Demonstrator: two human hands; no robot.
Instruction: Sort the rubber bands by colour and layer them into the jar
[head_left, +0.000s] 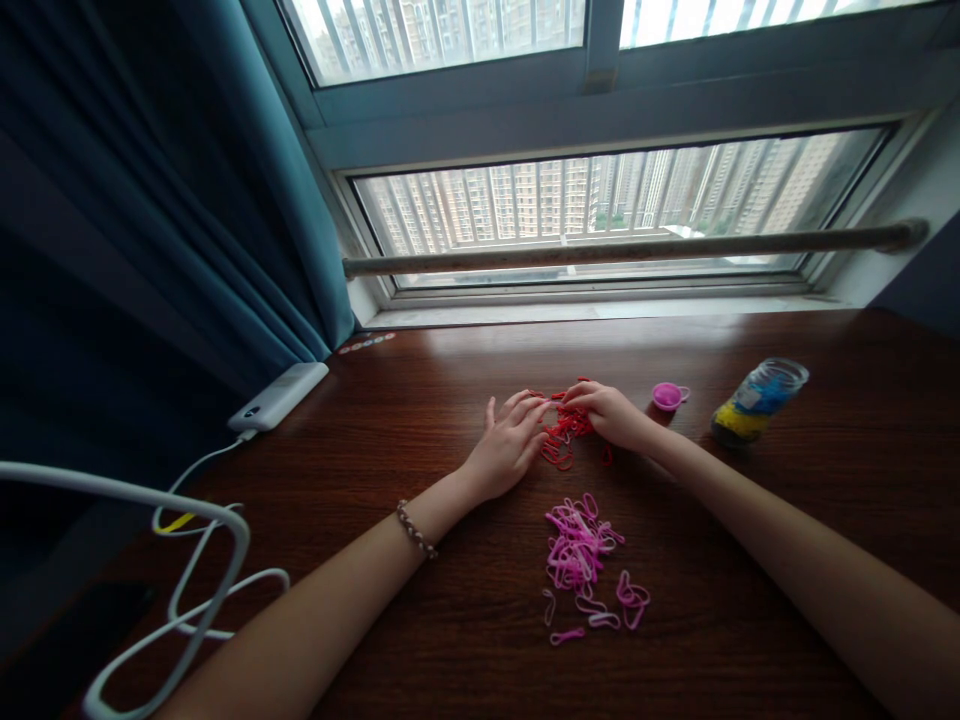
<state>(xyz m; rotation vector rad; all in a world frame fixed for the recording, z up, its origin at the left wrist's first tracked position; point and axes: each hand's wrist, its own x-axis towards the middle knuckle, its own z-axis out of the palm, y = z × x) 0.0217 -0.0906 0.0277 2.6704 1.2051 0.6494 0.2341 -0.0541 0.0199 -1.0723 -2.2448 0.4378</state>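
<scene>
A loose pile of red rubber bands (571, 424) lies on the dark wooden table, between my two hands. My left hand (508, 447) rests at the pile's left side, its fingers stretched out and spread, the tips at the bands. From the right, my right hand (611, 414) reaches over the pile with bent fingers, pinched at a pale pink rubber band (553, 403) that runs toward my left fingertips. Its thumb is mostly hidden. Nearer to me lies a separate heap of pink rubber bands (577, 545), with several single ones around its lower edge.
Right of my hands stand a small pink cup (667, 397) with a handle and a clear jar (759, 402) with blue and yellow contents. At left lie a white power bank (279, 396) and a white cable (191, 607). A blue curtain (262, 200) and barred window border the table.
</scene>
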